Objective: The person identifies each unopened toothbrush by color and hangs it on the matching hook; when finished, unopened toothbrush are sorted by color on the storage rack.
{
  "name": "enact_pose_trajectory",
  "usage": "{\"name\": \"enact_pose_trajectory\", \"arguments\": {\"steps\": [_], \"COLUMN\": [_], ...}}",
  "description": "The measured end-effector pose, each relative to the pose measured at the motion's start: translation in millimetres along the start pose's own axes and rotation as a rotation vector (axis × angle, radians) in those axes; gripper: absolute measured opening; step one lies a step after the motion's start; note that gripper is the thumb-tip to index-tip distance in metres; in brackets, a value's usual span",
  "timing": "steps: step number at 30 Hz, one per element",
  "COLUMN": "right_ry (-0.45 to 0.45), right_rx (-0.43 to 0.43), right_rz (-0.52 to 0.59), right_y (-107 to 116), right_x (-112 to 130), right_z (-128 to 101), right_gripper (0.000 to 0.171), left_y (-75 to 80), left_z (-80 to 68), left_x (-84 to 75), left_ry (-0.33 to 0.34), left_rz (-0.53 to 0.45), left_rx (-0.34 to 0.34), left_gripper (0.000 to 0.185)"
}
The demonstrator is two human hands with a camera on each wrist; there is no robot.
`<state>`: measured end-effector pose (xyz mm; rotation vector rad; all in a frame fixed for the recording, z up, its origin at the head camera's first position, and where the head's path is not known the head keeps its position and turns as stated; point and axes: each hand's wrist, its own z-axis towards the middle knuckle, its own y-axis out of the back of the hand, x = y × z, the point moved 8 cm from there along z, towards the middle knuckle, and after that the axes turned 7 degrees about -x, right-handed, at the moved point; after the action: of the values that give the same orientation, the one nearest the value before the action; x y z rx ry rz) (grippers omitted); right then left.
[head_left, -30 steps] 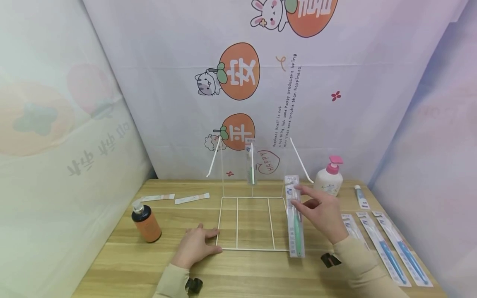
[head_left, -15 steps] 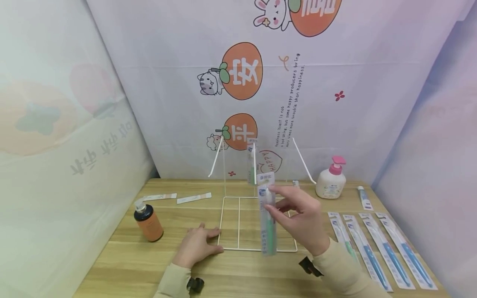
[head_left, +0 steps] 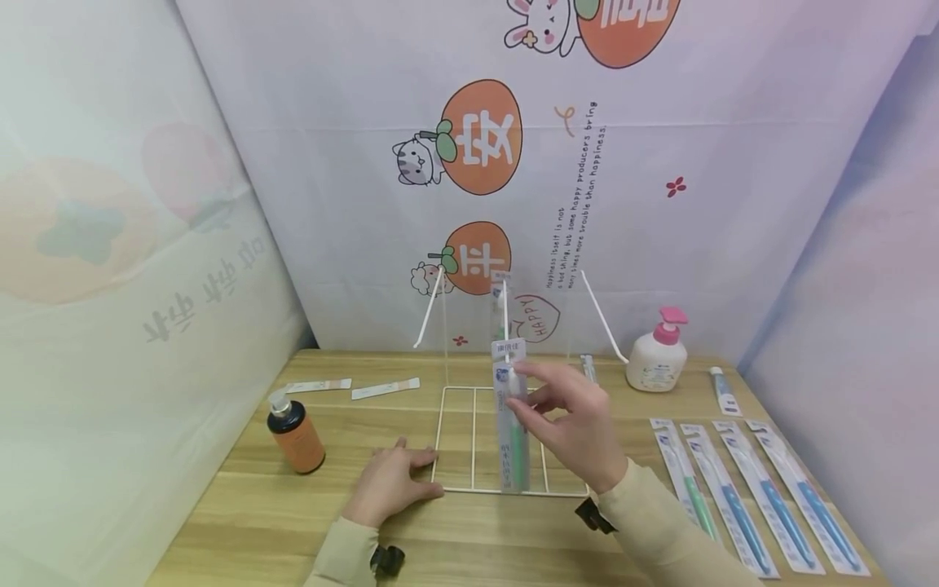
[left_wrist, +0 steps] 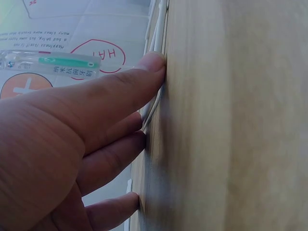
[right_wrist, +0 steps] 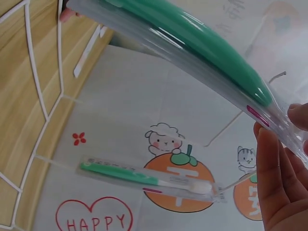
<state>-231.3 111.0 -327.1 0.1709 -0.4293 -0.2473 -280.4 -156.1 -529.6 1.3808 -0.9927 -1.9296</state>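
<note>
My right hand (head_left: 572, 420) pinches a packaged toothbrush (head_left: 511, 432) with a green handle between thumb and fingers. It hangs upright, its header card overlapping the lower end of the middle hook in the head view; whether the hook passes through the card I cannot tell. Another green toothbrush pack (right_wrist: 120, 174) hangs farther back on that hook. My left hand (head_left: 389, 485) rests at the front left corner of the white wire rack (head_left: 473, 440), its extended thumb and fingertips touching the base wire and tabletop in the left wrist view.
Two side hooks (head_left: 429, 310) jut from the rack. Several toothbrush packs (head_left: 763, 497) lie at right, near a toothpaste tube (head_left: 724, 391) and a white pump bottle (head_left: 656, 359). At left stand an orange bottle (head_left: 301, 440) and two flat strips (head_left: 385, 389).
My right hand has carried the green toothbrush pack leftward from the rack's right side to the middle hook. My left hand stays at the rack's corner.
</note>
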Motion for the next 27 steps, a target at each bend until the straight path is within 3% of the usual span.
{"name": "enact_pose_trajectory", "arguments": {"steps": [5, 9, 19, 27], "right_ry": [-0.071, -0.066, -0.120, -0.196], "right_rx": [0.015, 0.001, -0.022, -0.034], "right_rz": [-0.019, -0.032, -0.192, -0.235], "right_y": [-8, -15, -24, -30], "right_x": [-19, -33, -71, -93], "right_z": [2, 9, 27, 33], "right_gripper": [0.054, 0.052, 0.049, 0.049], "left_y": [0.6, -0.2, -0.3, -1.2], "left_z": [1.1, 1.3, 0.5, -0.3], "left_x": [0.3, 1.0, -0.1, 1.0], "left_ry": [-0.007, -0.003, -0.013, -0.014], "left_rz": [0.004, -0.001, 0.010, 0.003], "left_rx": [-0.006, -0.001, -0.004, 0.000], "left_gripper": [0.059, 0.059, 0.057, 0.057]}}
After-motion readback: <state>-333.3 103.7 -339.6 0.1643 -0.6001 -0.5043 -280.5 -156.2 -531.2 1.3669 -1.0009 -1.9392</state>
